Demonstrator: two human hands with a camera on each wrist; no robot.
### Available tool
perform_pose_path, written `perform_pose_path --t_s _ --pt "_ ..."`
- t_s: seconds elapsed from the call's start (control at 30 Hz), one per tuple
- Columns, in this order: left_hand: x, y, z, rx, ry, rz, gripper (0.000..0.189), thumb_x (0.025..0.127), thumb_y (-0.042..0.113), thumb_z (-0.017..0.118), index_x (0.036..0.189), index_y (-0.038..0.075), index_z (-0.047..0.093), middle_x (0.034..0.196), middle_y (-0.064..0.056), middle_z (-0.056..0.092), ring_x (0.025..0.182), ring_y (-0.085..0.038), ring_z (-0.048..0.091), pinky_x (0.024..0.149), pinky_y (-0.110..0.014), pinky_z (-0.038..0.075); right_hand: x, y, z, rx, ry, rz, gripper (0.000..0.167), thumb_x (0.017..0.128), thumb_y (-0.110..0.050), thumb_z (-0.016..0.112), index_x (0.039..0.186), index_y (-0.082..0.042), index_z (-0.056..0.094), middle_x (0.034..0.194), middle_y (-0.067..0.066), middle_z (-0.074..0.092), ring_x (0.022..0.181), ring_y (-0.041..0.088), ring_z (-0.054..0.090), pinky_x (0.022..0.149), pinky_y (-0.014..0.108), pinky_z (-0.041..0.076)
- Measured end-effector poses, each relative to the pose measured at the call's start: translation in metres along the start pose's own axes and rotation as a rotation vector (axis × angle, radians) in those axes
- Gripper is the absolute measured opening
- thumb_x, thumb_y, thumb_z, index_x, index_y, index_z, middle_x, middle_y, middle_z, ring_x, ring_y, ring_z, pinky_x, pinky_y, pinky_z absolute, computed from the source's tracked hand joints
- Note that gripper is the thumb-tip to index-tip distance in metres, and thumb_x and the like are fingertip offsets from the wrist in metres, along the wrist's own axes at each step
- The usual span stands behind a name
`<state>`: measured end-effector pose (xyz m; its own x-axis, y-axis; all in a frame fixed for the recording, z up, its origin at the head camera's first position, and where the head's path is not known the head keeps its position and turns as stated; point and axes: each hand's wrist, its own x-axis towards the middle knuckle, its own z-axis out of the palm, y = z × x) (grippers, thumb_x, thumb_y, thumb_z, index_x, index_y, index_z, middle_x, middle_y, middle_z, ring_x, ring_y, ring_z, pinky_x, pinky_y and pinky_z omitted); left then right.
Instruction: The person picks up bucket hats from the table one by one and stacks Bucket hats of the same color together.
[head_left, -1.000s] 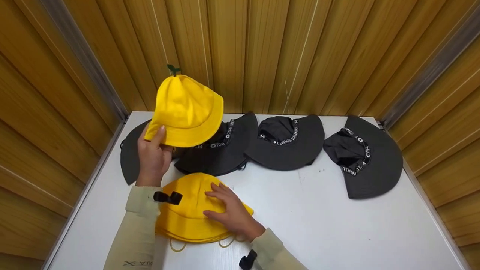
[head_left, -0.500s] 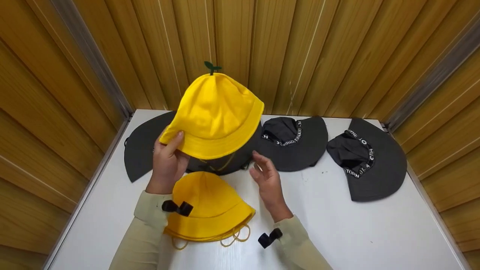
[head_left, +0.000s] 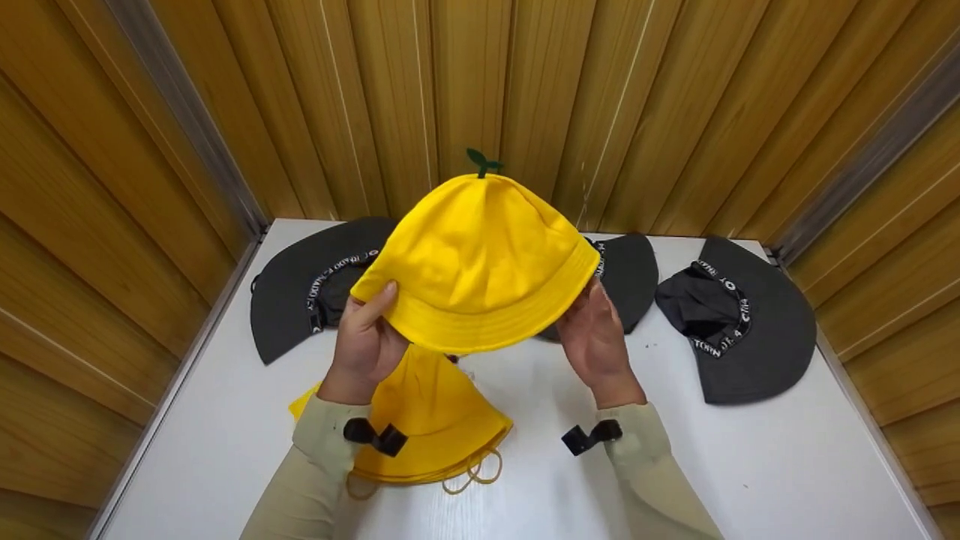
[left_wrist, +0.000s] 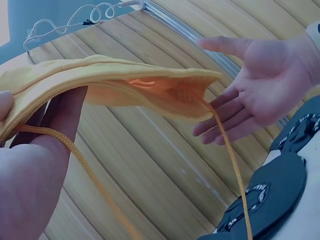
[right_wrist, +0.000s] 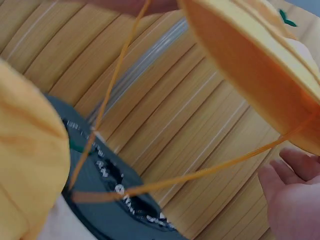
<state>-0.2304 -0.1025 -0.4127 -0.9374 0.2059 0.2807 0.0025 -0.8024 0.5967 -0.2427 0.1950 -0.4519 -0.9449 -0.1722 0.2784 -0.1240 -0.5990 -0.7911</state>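
A yellow bucket hat [head_left: 480, 255] with a green sprout [head_left: 482, 163] on its crown is held up over the table. My left hand [head_left: 367, 345] pinches the left end of its brim, thumb on the outer face. At the opposite end, my right hand [head_left: 596, 345] is right at the brim; the left wrist view shows its fingers extended and its thumb spread away from the cloth. An orange chin cord [right_wrist: 200, 175] dangles in a loop from the hat. Below, more yellow hats [head_left: 435, 405] lie stacked on the table, partly behind my left forearm.
Several dark grey wide-brimmed hats, including a left one [head_left: 277, 307] and a far right one [head_left: 772, 330], lie along the back of the white table [head_left: 720, 465]. The raised hat covers part of that row. Wood-patterned panels [head_left: 525, 97] enclose the table behind and at both sides.
My left hand has carried the yellow hat rightward to the middle. My right hand has left the stacked hats and risen to the right end of the raised brim.
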Motion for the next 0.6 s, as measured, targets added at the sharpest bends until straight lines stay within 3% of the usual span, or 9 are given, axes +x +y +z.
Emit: perform_pose_path --t_s 0.1,0.2,0.4,0.6 --pt "0.000 -0.004 0.001 -0.019 -0.006 -0.001 0.025 0.107 0.014 0.053 0.132 0.010 0.054 0.124 -0.005 0.061 0.119 -0.018 0.064 0.106 -0.034 0.054 0.001 -0.012 0.001 0.130 -0.036 0.046 0.060 0.101 -0.046 0.062 0.148 -0.015 0.042 0.133 0.002 0.060 0.117 0.017 0.061 0.106 0.032 0.053" --pt "0.000 -0.007 0.002 -0.019 -0.018 -0.006 0.026 0.107 0.014 0.054 0.132 0.009 0.056 0.123 -0.005 0.062 0.118 -0.018 0.065 0.105 -0.033 0.054 0.001 -0.022 0.003 0.153 -0.024 0.075 0.046 0.103 -0.038 0.061 0.140 -0.014 0.046 0.123 0.004 0.062 0.109 0.018 0.066 0.099 0.033 0.058" --pt "-0.002 -0.011 0.007 -0.024 -0.019 0.007 0.025 0.108 0.011 0.050 0.132 0.008 0.057 0.123 -0.005 0.062 0.117 -0.017 0.065 0.105 -0.033 0.055 0.000 -0.035 0.011 0.041 0.087 0.071 0.041 0.107 -0.024 0.053 0.144 -0.016 0.040 0.132 0.003 0.055 0.123 0.018 0.062 0.109 0.037 0.053" --pt "-0.002 -0.016 0.016 -0.044 -0.022 0.040 0.031 0.107 0.022 0.054 0.135 0.011 0.047 0.123 -0.004 0.058 0.116 -0.017 0.065 0.103 -0.033 0.056 -0.002 -0.040 0.023 0.042 0.102 -0.001 0.039 0.108 -0.026 0.050 0.144 -0.017 0.039 0.134 0.002 0.051 0.127 0.019 0.057 0.112 0.040 0.050"
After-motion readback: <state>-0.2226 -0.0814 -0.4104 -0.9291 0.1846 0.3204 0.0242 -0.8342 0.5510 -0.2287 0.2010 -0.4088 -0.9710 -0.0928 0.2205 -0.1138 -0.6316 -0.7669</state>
